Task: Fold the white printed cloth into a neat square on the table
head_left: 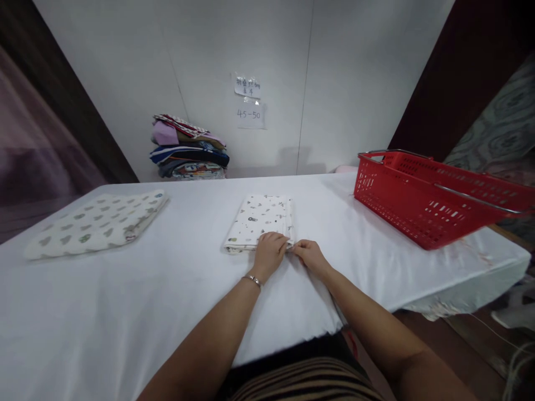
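A plain white wall with two paper notes [249, 103] taped to it stands behind a long worktop [167, 301] draped in a white sheet, with a stack of folded fabrics [189, 149] against the wall. In the middle of the worktop, just in front of the person, lies a folded printed cloth [262, 220], white with small dark figures, flat and squared. The left hand [270, 253], a bracelet [253, 280] at its wrist, sits knuckles-up on the near edge of that cloth with its fingers curled down over the layers. The right hand [309, 255] meets it at the near right corner, fingertips drawn together as if nipping the edge. How much cloth lies between the fingers is hidden. The cloth looks thin, light and limp. It would likely sag and slide open if lifted by one corner, so the layered edges or both near corners are the sound places to hold, with the stacked folds pinched together. To the left, well apart, rests a second folded cloth [98, 223] with grey-green shapes. To the right stands a red basket [434, 195] with wire handles, tilted toward the worktop's end.
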Demonstrator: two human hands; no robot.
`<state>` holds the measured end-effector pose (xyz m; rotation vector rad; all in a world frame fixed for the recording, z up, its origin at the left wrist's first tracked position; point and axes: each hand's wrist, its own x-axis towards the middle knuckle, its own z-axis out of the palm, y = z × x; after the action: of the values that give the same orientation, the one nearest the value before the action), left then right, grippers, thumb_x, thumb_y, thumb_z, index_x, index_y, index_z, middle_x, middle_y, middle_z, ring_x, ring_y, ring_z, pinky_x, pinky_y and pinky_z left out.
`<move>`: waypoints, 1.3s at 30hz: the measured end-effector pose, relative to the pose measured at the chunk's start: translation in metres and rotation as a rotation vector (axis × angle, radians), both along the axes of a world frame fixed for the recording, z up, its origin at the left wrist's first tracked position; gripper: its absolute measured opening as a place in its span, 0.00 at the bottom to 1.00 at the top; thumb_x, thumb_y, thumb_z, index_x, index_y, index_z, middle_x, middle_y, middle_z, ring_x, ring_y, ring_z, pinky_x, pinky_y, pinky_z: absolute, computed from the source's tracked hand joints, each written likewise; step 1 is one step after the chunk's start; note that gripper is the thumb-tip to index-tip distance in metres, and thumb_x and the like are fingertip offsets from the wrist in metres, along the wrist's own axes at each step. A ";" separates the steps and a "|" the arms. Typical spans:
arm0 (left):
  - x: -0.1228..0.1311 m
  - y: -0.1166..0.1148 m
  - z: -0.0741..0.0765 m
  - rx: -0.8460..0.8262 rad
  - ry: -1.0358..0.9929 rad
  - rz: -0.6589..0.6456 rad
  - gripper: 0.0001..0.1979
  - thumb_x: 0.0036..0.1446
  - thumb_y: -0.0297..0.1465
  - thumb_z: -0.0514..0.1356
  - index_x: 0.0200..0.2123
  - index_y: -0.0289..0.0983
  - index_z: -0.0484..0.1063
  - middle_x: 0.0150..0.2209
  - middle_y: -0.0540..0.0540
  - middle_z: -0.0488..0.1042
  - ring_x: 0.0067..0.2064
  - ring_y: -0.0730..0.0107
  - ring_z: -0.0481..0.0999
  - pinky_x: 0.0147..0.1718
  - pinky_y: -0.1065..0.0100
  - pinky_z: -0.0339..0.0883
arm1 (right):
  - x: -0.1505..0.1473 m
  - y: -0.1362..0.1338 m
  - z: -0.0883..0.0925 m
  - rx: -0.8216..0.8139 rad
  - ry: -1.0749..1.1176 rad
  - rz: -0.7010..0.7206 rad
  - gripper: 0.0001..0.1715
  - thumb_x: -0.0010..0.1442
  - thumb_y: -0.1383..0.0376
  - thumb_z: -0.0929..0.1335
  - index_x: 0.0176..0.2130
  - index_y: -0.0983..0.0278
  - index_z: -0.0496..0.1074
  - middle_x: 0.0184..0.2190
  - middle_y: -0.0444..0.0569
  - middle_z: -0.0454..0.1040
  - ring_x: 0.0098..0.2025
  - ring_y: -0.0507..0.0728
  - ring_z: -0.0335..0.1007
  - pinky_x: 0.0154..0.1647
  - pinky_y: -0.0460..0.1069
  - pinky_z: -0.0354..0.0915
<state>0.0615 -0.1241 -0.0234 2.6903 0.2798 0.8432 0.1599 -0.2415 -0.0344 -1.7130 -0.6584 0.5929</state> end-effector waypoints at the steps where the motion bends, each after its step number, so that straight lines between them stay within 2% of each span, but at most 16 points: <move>1: 0.000 0.000 0.000 -0.003 0.005 0.000 0.10 0.58 0.29 0.53 0.40 0.42 0.72 0.39 0.48 0.73 0.44 0.65 0.67 0.47 0.60 0.56 | 0.000 0.000 0.000 -0.004 0.017 0.002 0.09 0.46 0.60 0.66 0.21 0.63 0.65 0.08 0.36 0.58 0.12 0.47 0.50 0.14 0.44 0.46; 7: 0.001 0.001 0.000 -0.013 0.024 0.003 0.10 0.58 0.29 0.53 0.40 0.42 0.72 0.39 0.47 0.73 0.44 0.64 0.67 0.46 0.60 0.57 | -0.002 0.001 0.000 -0.026 0.031 -0.024 0.13 0.48 0.57 0.66 0.20 0.63 0.66 0.07 0.37 0.58 0.11 0.47 0.50 0.14 0.44 0.45; 19: 0.001 0.001 -0.001 -0.020 -0.009 0.012 0.09 0.58 0.29 0.54 0.39 0.41 0.73 0.38 0.47 0.73 0.43 0.65 0.67 0.43 0.62 0.59 | -0.004 0.003 0.003 0.016 0.059 -0.069 0.12 0.46 0.59 0.66 0.19 0.63 0.65 0.08 0.37 0.59 0.12 0.47 0.51 0.14 0.44 0.46; 28: 0.001 0.003 -0.003 0.014 -0.044 0.001 0.08 0.57 0.28 0.55 0.37 0.40 0.73 0.36 0.49 0.73 0.41 0.67 0.67 0.41 0.64 0.58 | -0.001 0.004 0.000 0.214 0.369 -0.028 0.11 0.44 0.61 0.69 0.21 0.65 0.64 0.16 0.39 0.65 0.13 0.45 0.54 0.11 0.42 0.43; 34: 0.001 0.002 -0.003 0.021 -0.019 -0.009 0.07 0.57 0.27 0.55 0.35 0.40 0.73 0.35 0.48 0.73 0.40 0.67 0.67 0.39 0.64 0.58 | 0.000 0.002 0.001 0.250 0.433 0.035 0.13 0.46 0.58 0.70 0.25 0.65 0.66 0.21 0.41 0.69 0.14 0.45 0.59 0.10 0.41 0.46; 39: 0.001 0.002 -0.002 0.015 -0.008 -0.019 0.08 0.57 0.28 0.54 0.35 0.40 0.73 0.35 0.49 0.73 0.39 0.68 0.67 0.39 0.64 0.58 | 0.000 0.004 0.002 0.229 0.459 0.003 0.17 0.47 0.55 0.70 0.26 0.66 0.66 0.22 0.43 0.69 0.14 0.45 0.60 0.09 0.41 0.45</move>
<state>0.0624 -0.1221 -0.0257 2.6985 0.2468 0.8541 0.1595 -0.2376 -0.0326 -1.3016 -0.3825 0.8448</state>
